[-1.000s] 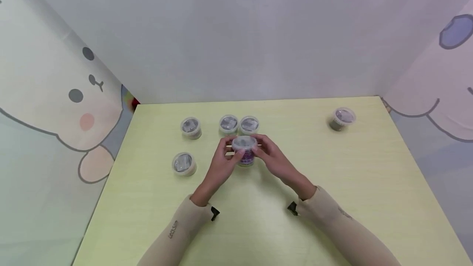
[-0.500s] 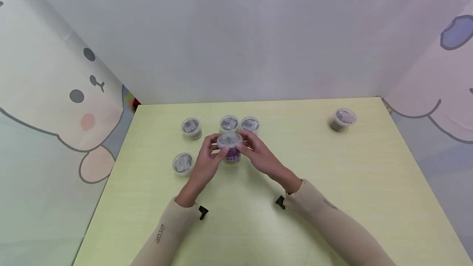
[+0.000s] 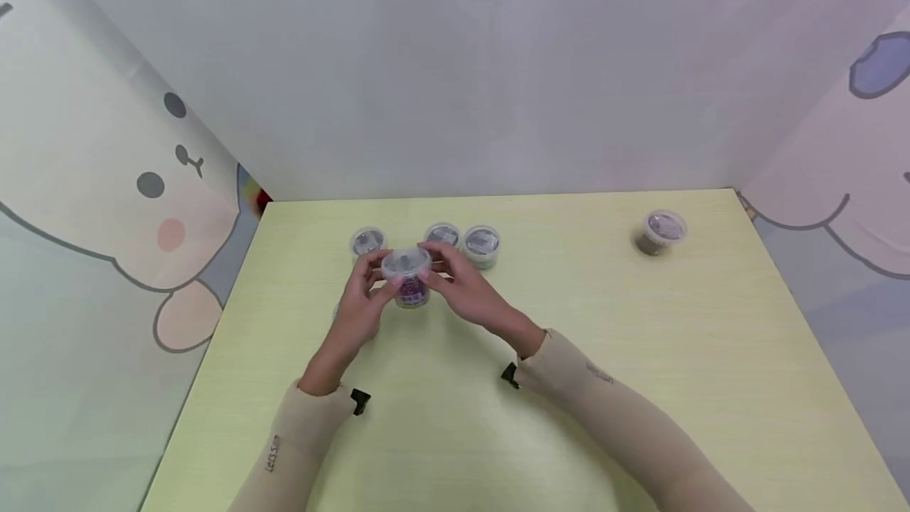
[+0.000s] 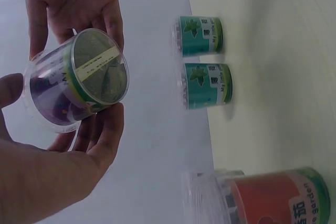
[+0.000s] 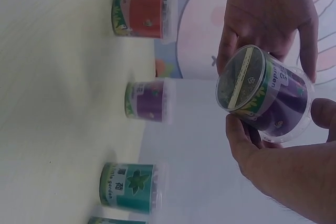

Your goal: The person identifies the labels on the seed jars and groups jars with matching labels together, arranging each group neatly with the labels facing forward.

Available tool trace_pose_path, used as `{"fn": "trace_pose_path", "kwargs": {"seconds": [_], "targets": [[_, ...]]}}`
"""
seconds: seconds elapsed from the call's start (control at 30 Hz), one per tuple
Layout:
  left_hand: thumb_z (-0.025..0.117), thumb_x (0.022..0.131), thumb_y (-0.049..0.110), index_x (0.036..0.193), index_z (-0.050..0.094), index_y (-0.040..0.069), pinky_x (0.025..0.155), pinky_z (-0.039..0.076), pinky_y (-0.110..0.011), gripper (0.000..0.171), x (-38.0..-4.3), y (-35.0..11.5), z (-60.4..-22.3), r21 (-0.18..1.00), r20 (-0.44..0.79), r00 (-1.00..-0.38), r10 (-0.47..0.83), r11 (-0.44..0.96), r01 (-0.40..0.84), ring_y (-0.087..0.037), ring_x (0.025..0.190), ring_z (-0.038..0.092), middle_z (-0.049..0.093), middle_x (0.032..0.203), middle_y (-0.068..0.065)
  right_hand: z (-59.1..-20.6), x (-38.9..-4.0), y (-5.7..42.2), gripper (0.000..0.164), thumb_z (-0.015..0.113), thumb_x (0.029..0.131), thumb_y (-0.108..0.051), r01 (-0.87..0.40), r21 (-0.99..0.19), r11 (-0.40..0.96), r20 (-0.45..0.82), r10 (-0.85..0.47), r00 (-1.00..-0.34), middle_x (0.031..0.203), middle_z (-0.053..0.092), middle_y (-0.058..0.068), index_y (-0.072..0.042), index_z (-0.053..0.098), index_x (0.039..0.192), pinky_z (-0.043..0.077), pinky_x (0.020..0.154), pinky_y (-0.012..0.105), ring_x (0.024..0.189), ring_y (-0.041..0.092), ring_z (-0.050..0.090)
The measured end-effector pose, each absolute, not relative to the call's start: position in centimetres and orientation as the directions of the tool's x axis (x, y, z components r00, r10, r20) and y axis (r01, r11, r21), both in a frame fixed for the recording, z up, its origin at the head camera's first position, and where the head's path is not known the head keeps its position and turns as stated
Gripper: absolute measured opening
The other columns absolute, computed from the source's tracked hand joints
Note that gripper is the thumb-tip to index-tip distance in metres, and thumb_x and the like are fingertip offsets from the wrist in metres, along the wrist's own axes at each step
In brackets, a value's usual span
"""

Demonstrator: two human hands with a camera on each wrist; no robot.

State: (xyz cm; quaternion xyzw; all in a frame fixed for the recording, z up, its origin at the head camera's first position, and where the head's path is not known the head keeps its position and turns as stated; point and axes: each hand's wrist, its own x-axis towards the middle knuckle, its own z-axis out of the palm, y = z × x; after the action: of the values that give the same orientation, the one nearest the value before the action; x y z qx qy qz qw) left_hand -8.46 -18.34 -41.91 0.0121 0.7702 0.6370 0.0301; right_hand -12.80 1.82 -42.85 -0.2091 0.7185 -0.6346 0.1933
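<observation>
- Tub point(image 3: 412, 291), round, clear plastic, purple-labelled, w/ a clear plastic lid point(image 3: 405, 261): I'm holding it above the pale yellow-green tabletop point(image 3: 640, 354), a bit L of ctr.
- Grip: L hand point(image 3: 360, 306) & R hand point(image 3: 462, 291) are both clamping it, thumbs nearest me, fingers curling round opp. sides.
- Handling, my guess: prob. light, walls stiff but thin, a bit slick; squeezing hard might be denting it or popping the top.
- Hold: I'm favouring the side walls just under the rim.
- Count: 6 tubs. 1 in my hands, 5 standing on the table: 2 teal-labelled round plastic tubs point(image 4: 202, 36) just beside each other, 1 red-labelled round plastic tub point(image 4: 270, 200) mostly hiding behind my L hand in the head view, 1 purple-labelled round plastic tub point(image 5: 148, 100) back L, 1 grey-topped round plastic tub point(image 3: 664, 226) far R, label colour unclear.
</observation>
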Motion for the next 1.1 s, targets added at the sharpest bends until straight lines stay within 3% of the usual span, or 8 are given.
{"fn": "trace_pose_path", "kwargs": {"seconds": [0.4, 1.1], "targets": [[0.053, 0.111, 0.010, 0.156, 0.032, -0.004, 0.093, 0.046, -0.015, 0.052, -8.9, -22.3, -41.2, 0.969, -0.056, -0.996, 0.068, 0.244, -0.038, -0.015, 0.122, 0.048, 0.042, 0.150, -0.020, -42.1, -13.6, -1.6, 0.052, 0.054, 0.113, -0.021, -0.086, -0.990, 0.112, 0.005, -0.581, -0.814, 0.152, 0.050, 0.018, -0.004, 0.039, 0.159, 0.051, 0.110, 0.048, 0.140, 0.036, 0.053], [0.051, 0.113, 0.014, 0.158, 0.029, -0.005, 0.097, 0.043, -0.011, 0.053, -10.0, -26.8, -41.7, 0.960, -0.054, -0.997, 0.049, 0.279, -0.038, -0.006, 0.124, 0.048, 0.040, 0.148, -0.014, -42.7, -15.7, -6.5, 0.052, 0.053, 0.113, -0.020, -0.117, -0.987, 0.114, 0.022, -0.617, -0.786, 0.152, 0.051, 0.018, -0.004, 0.037, 0.160, 0.052, 0.108, 0.039, 0.138, 0.033, 0.054]]}}
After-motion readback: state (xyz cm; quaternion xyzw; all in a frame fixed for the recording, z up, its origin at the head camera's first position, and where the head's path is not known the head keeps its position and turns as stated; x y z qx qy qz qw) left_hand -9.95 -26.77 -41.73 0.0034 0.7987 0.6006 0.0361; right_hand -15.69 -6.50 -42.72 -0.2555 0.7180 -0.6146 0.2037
